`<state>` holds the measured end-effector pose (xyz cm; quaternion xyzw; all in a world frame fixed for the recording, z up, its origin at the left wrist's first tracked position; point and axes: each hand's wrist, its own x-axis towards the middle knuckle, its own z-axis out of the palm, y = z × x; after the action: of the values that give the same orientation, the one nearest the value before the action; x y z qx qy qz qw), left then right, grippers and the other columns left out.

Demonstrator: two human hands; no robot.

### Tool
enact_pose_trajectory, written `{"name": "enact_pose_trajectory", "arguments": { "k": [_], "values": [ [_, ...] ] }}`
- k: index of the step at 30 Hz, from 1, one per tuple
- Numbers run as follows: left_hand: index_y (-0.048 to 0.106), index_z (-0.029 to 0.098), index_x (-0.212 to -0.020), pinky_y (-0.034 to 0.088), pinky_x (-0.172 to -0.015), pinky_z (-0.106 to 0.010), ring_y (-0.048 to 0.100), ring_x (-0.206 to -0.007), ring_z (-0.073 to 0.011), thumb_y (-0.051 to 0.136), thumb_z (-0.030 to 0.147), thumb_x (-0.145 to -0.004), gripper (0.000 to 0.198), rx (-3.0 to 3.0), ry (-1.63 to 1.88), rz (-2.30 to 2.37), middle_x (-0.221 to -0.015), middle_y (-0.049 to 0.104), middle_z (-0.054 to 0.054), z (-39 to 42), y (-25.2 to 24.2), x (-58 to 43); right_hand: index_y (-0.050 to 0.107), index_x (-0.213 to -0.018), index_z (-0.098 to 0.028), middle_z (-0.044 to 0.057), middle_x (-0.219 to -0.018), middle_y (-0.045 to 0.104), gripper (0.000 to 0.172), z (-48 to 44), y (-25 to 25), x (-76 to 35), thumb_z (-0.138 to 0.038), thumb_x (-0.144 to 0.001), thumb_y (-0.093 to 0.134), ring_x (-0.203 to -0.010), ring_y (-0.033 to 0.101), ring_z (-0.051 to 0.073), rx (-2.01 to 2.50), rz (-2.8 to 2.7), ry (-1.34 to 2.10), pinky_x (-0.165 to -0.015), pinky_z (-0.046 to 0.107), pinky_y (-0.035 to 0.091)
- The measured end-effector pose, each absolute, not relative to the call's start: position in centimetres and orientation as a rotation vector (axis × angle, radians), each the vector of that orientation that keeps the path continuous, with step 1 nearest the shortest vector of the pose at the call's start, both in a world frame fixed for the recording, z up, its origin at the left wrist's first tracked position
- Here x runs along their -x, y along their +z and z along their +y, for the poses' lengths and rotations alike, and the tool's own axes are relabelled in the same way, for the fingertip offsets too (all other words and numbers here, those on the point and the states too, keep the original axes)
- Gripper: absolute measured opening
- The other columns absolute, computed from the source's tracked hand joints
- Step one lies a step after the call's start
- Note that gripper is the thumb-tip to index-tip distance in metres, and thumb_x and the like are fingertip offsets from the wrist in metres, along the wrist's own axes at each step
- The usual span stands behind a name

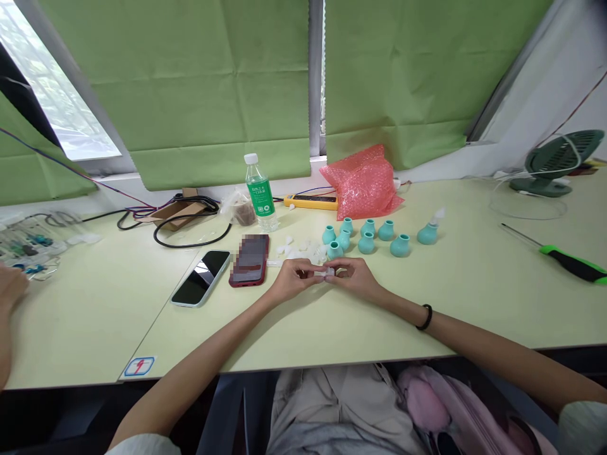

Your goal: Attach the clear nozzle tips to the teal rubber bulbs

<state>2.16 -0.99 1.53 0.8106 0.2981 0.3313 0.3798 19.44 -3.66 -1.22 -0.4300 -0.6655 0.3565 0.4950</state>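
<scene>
Fingertips of my left hand [300,278] and my right hand [353,278] meet over the table, both pinching a small translucent plastic piece [328,272]. Its exact kind is too small to tell, and the fingers partly hide it. Just beyond lie several loose whitish translucent pieces [303,248] in a scattered pile. Several turquoise rubber bulbs [366,243] with open necks stand behind and right of my hands. One turquoise bulb [427,234], farther right, has a translucent nozzle [439,217] in its neck.
Two phones, one white-edged [202,278] and one red-cased [250,260], lie left of my hands. Behind are a water bottle [262,196], a yellow power strip [310,201] and pink bubble wrap [365,186]. A screwdriver [564,259] and fan [562,158] are right. Another person's hand [12,287] shows far left.
</scene>
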Motion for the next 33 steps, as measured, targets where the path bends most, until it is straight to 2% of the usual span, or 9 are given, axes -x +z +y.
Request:
{"name": "enact_pose_trajectory", "arguments": {
  "k": [9, 14, 19, 25, 33],
  "values": [
    [0.062, 0.014, -0.092, 0.034, -0.049, -0.018, 0.045, -0.056, -0.0085, 0.047, 0.038, -0.073, 0.034, -2.065, 0.835, 0.82, -0.066, 0.059, -0.004, -1.15, 1.87, -2.2, 0.061, -0.083, -0.015, 0.006, -0.081, 0.062, 0.031, -3.87, -0.69, -19.21, -0.033, -0.058, 0.061, -0.068, 0.056, 0.015, 1.085, -1.566, 0.955, -0.059, 0.027, 0.049],
    [0.06, 0.014, -0.096, 0.028, -0.044, -0.016, 0.037, -0.049, -0.0063, 0.04, 0.037, -0.076, 0.036, -2.103, 0.777, 0.826, -0.052, 0.05, 0.001, -1.02, 2.0, -2.16, 0.062, -0.082, -0.013, 0.006, -0.077, 0.062, 0.032, -3.79, -0.71, -19.23, -0.033, -0.057, 0.062, -0.064, 0.054, 0.014, 1.121, -1.548, 0.948, -0.056, 0.026, 0.048],
    [0.059, 0.014, -0.098, 0.028, -0.044, -0.016, 0.037, -0.049, -0.0064, 0.036, 0.034, -0.078, 0.036, -2.161, 0.752, 0.817, -0.052, 0.048, 0.001, -1.19, 2.16, -2.11, 0.062, -0.08, -0.014, 0.005, -0.077, 0.062, 0.029, -3.87, -0.73, -19.27, -0.033, -0.058, 0.061, -0.066, 0.055, 0.014, 1.13, -1.561, 0.959, -0.058, 0.027, 0.048],
    [0.059, 0.018, -0.097, 0.033, -0.049, -0.017, 0.046, -0.058, -0.009, 0.037, 0.031, -0.079, 0.032, -2.27, 0.773, 0.838, -0.069, 0.06, -0.003, -1.45, 2.35, -2.2, 0.062, -0.08, -0.014, 0.006, -0.078, 0.062, 0.029, -4.08, -0.74, -19.1, -0.035, -0.06, 0.059, -0.065, 0.056, 0.015, 1.125, -1.576, 0.89, -0.059, 0.029, 0.048],
    [0.059, 0.017, -0.098, 0.038, -0.053, -0.018, 0.049, -0.06, -0.0093, 0.044, 0.031, -0.075, 0.03, -2.253, 0.89, 0.924, -0.071, 0.058, -0.004, -1.11, 1.76, -2.1, 0.062, -0.081, -0.015, 0.006, -0.077, 0.062, 0.028, -4.06, -0.66, -19.08, -0.034, -0.061, 0.059, -0.065, 0.055, 0.014, 1.163, -1.612, 0.793, -0.059, 0.028, 0.048]
  ]
}}
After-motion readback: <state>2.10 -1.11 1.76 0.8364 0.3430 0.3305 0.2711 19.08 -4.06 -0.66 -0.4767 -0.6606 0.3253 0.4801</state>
